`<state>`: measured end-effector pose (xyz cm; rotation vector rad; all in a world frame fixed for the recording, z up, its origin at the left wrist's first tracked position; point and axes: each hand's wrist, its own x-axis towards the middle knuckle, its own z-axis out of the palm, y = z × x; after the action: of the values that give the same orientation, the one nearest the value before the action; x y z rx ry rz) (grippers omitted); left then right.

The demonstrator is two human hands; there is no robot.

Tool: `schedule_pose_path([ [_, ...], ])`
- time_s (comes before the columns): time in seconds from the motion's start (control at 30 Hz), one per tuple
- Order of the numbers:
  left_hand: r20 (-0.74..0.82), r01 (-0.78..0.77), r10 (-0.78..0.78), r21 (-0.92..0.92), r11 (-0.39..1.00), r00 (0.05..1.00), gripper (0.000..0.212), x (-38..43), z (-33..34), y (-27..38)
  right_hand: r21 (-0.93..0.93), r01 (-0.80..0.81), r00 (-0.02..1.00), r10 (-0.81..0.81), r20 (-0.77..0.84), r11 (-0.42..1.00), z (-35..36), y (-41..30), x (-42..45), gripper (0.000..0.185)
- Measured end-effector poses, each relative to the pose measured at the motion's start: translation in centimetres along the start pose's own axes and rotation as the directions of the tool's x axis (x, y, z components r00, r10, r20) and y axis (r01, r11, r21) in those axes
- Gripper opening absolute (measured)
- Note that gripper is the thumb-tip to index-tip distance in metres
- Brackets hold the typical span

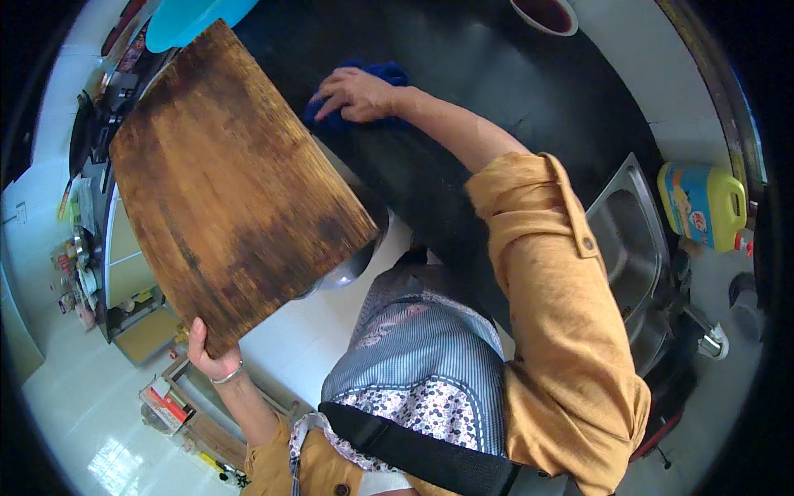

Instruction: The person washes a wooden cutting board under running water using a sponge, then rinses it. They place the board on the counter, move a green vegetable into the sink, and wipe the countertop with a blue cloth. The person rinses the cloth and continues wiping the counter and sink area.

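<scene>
My left hand grips the near corner of a large wooden cutting board, thumb on its upper face. The board is held up at a tilt, and dark stains mark its edges and corners. On the black countertop, my right hand presses down on a dark blue cloth, fingers spread over it. Part of the cloth is hidden beneath the hand. The board's long right edge lies just left of the cloth.
A turquoise basin stands beyond the board, and a bowl of dark red contents at the far right. To the right are a stainless steel sink, its faucet and a yellow detergent jug. Metal cookware shows below the board.
</scene>
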<state>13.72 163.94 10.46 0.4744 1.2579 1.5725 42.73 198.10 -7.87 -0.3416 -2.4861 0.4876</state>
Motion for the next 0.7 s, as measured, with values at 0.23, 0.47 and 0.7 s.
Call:
schedule_pose_path([
  [0.23, -0.025, 0.048, -0.047, 0.007, 0.999, 0.999, 0.042, 0.9, 1.0, -0.4, 0.313, 0.207, 0.943, -0.274, 0.188, 0.927, -0.8, -11.6, -10.0, 0.029],
  [0.47, 0.034, 0.14, -0.14, 0.01, 0.99, 0.99, 0.043, 2.0, 1.6, -2.2, 0.385, -0.097, 0.944, -0.038, 0.328, 0.918, -7.5, -20.5, -23.0, 0.018],
  [0.7, 0.147, 0.178, -0.186, 0.068, 0.982, 0.971, 0.042, 3.4, 5.3, -4.4, 0.238, -0.201, 0.971, 0.162, 0.173, 0.95, -10.6, -14.6, -19.2, 0.017],
])
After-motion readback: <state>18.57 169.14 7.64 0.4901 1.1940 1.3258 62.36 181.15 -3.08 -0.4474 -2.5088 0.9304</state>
